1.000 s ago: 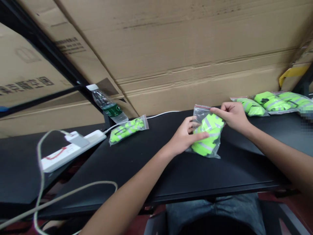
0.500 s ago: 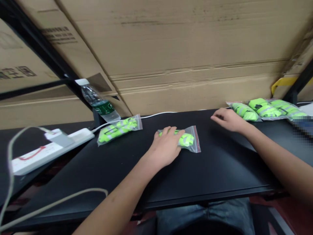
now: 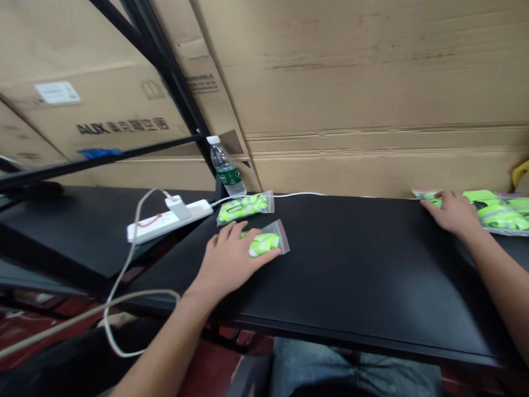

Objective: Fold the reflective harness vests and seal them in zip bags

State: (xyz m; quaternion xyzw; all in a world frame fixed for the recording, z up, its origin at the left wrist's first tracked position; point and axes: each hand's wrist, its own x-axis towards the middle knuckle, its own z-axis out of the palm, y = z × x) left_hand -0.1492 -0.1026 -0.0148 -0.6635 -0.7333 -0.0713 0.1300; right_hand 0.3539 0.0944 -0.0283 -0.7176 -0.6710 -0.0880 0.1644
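Observation:
My left hand (image 3: 227, 259) lies over a bagged reflective vest (image 3: 265, 243), neon green with grey strips in a clear zip bag. Its thumb runs along the near side and its fingers rest across the top and far side; the bag's red-edged zip end points right. Just behind lies another bagged vest (image 3: 243, 208). Far to the right, my right hand (image 3: 452, 212) has its thumb and fingers around the left bag (image 3: 430, 197) of a row, partly covering it. Beside that hand lie more bagged vests (image 3: 498, 212).
The black tabletop (image 3: 343, 264) runs along a cardboard wall (image 3: 372, 165). At left are a white power strip (image 3: 169, 221) with a plugged-in charger, a loose cable (image 3: 136, 237), and a water bottle (image 3: 228, 171) leaning by a black metal frame post (image 3: 182, 88).
My left hand has slid its bagged vest left, close to the other one. My right hand has moved right onto the bag in the row. The view has turned left.

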